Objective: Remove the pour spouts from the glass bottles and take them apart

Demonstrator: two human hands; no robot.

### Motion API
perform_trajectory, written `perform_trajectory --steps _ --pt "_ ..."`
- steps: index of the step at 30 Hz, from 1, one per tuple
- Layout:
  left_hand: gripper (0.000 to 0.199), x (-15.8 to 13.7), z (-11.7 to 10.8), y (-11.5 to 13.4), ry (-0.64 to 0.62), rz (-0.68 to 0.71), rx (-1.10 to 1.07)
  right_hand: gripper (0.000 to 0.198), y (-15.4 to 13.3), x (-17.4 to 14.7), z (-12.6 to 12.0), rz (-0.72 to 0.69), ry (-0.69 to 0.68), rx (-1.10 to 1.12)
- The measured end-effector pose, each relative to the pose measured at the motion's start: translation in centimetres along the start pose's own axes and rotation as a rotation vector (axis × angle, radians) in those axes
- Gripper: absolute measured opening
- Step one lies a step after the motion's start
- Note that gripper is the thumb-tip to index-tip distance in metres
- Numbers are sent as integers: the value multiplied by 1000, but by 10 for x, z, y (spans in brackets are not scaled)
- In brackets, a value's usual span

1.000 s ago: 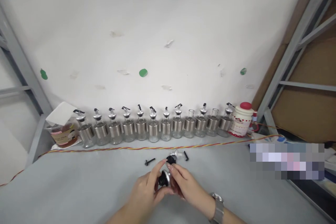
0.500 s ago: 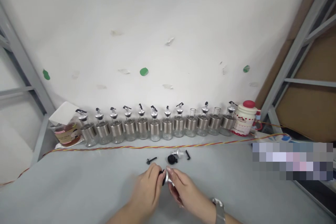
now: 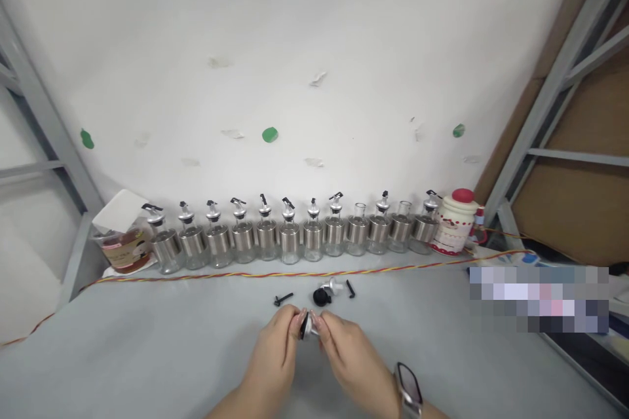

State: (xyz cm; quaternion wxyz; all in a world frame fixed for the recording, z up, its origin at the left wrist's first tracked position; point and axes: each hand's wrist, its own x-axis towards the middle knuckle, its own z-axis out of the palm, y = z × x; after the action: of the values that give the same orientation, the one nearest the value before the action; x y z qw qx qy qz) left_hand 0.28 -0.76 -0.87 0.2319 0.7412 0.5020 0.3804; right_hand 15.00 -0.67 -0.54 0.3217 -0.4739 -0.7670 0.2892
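My left hand (image 3: pixel 276 347) is closed on the black rubber side of a bottle pourer spout (image 3: pixel 308 326). My right hand (image 3: pixel 346 350) pinches the silver side of that same spout, so both sets of fingertips meet around it. Fingers partly hide the piece. Just beyond the hands lie a black ring-shaped stopper part (image 3: pixel 322 297) and a silver spout piece with a clear stem (image 3: pixel 332 285). A thin black lever (image 3: pixel 284 299) rests to their left, and another black lever (image 3: pixel 350 289) to their right.
Along the wall stands a row of several glass oil bottles (image 3: pixel 289 236) with steel sleeves; two have no spout. A plastic tub (image 3: pixel 125 252) is at the left end, a red-lidded jar (image 3: pixel 455 222) at the right. A twisted red-yellow wire (image 3: pixel 265 274) crosses in front.
My right hand has turned inward, and its fingers now wrap more closely around the spout. The wrist has rolled so the watch face shows. The loose parts stay where they were.
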Motion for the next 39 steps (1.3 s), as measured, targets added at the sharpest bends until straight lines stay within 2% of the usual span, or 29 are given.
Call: perform_trajectory --steps 4,6,9,12,15,20,24,26,28,32,35,39 --pt "26 3 -8 -6 26 108 149 40 -2 4 -8 94 -263 605" --pt "25 5 -10 -8 27 158 214 41 0 7 -9 70 -331 740" --pt "26 5 -10 -9 22 218 305 40 5 10 -6 73 -367 762" --pt "27 4 -7 -9 15 238 400 31 9 8 -1 115 -274 601" --pt "27 3 -3 -7 -12 160 391 23 11 6 2 58 -149 314" --pt "32 4 4 -6 1 -96 130 19 13 4 -3 -212 -12 -219" --pt "41 9 10 -12 -44 -267 -119 25 15 7 -8 -466 -11 -609" --pt "43 10 11 -14 -69 -310 -156 23 14 8 -11 -524 -23 -674" --pt "41 9 11 -14 -40 -284 -102 20 12 9 -14 -478 -41 -608" --pt "32 5 5 -13 41 -133 120 14 7 7 -21 -242 -81 -241" --pt "28 5 1 -12 31 -80 192 29 12 8 -17 -20 -95 102" --pt "26 5 -1 -8 -4 -39 239 46 27 18 2 238 -209 545"
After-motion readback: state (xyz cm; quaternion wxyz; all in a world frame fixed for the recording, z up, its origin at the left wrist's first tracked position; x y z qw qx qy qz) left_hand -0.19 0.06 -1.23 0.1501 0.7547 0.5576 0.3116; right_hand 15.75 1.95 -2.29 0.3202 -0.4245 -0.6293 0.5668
